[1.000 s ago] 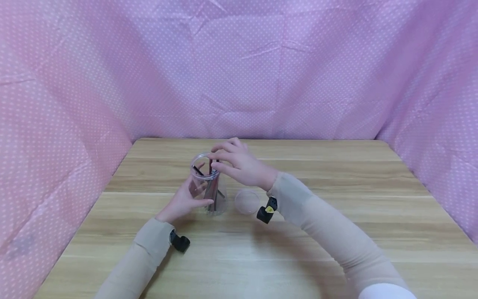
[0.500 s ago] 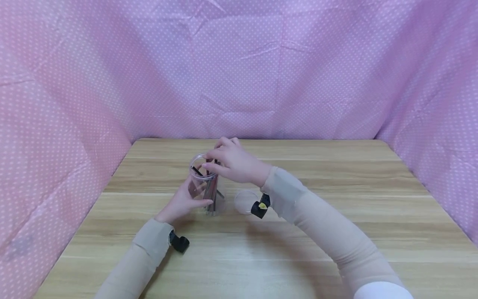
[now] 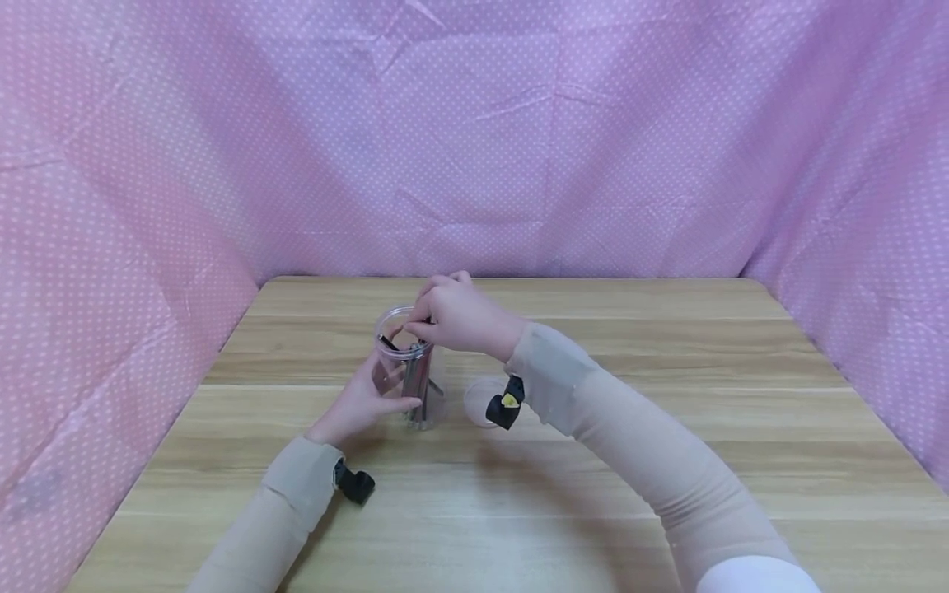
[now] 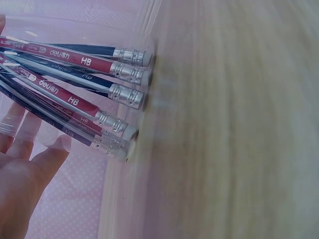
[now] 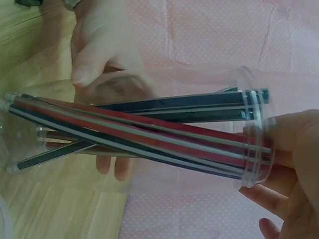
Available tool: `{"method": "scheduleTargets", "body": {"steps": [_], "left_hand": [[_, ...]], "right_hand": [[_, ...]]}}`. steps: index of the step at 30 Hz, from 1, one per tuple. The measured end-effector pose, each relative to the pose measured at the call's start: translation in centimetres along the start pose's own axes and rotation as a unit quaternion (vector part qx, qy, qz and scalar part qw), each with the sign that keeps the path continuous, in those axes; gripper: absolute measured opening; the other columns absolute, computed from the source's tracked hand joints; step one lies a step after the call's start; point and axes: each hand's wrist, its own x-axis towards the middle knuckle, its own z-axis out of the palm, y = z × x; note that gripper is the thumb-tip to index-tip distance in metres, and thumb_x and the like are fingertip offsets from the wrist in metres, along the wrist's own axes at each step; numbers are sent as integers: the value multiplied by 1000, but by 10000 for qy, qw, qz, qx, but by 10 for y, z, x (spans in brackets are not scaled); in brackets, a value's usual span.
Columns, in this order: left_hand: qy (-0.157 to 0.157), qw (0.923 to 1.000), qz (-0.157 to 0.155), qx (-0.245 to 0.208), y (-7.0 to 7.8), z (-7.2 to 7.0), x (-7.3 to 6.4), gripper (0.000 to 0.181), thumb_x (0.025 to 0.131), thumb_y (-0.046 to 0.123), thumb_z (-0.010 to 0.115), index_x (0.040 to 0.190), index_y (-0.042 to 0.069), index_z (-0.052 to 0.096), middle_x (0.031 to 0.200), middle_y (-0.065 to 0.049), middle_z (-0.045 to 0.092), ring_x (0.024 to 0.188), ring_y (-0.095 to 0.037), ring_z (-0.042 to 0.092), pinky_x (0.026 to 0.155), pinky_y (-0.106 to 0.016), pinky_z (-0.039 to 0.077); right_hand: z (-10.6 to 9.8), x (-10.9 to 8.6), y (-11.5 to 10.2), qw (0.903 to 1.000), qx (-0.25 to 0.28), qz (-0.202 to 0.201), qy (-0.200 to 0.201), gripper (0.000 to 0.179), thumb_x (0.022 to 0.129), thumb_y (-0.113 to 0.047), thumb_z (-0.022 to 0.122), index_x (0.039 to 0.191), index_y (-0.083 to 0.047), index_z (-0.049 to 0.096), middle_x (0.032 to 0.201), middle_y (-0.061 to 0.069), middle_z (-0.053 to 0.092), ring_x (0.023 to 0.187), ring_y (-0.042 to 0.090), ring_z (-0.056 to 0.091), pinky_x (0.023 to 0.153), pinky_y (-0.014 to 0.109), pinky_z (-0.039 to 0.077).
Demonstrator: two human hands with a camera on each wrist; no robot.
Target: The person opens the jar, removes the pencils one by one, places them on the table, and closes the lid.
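So, nearest of all, beige sleeves [image 3: 252, 527] stretch over the wood-grain counter [image 3: 667, 428], a small black camera [image 3: 356, 485] at each wrist. Next, the left hand [image 3: 363, 399], its grip clamped round the clear plastic jar [image 3: 403, 355], mouth up, with red pencils [image 4: 82, 59] and dark pencils [image 4: 99, 85] leaning inside, eraser ends down! Beside it, a clear round lid [image 3: 474, 403] lies on the wood. Up at the jar's mouth, the right hand [image 3: 469, 317] curls its fingers; whether that grip pinches a pencil, I can't tell. Behind everything, pink polka-dot cloth [image 3: 556, 148].
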Motion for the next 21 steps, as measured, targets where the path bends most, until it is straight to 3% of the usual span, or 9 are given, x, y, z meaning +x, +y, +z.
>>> {"method": "scheduleTargets", "body": {"steps": [3, 11, 21], "left_hand": [[9, 10000, -19, 18, -1, 0, -1, 101, 76, 1, 76, 152, 22, 13, 150, -12, 35, 138, -30, 31, 115, -44, 28], [-40, 10000, 39, -33, 2, 0, -1, 107, 76, -2, 75, 153, 20, 4, 152, -12, 32, 140, -31, 29, 114, -47, 27], [-8, 10000, 35, -31, 2, 2, -2, 105, 76, -2, 75, 153, 20, 5, 151, -16, 32, 139, -34, 30, 113, -45, 28]], "right_hand": [[3, -1, 1, 9999, -60, -91, 74, 17, 91, -27, 63, 101, -19, 75, 97, -7, 73, 108, 14, 52, 95, 39, 31], [3, -14, 12, 9933, 164, -768, 844, 26, 88, -23, 66, 111, -11, 70, 96, -3, 73, 99, 17, 54, 91, 42, 33], [4, -25, 20, 9808, 155, -1484, 1254, 18, 87, -19, 68, 103, -12, 72, 101, -1, 71, 102, 18, 53, 89, 40, 36]]}}
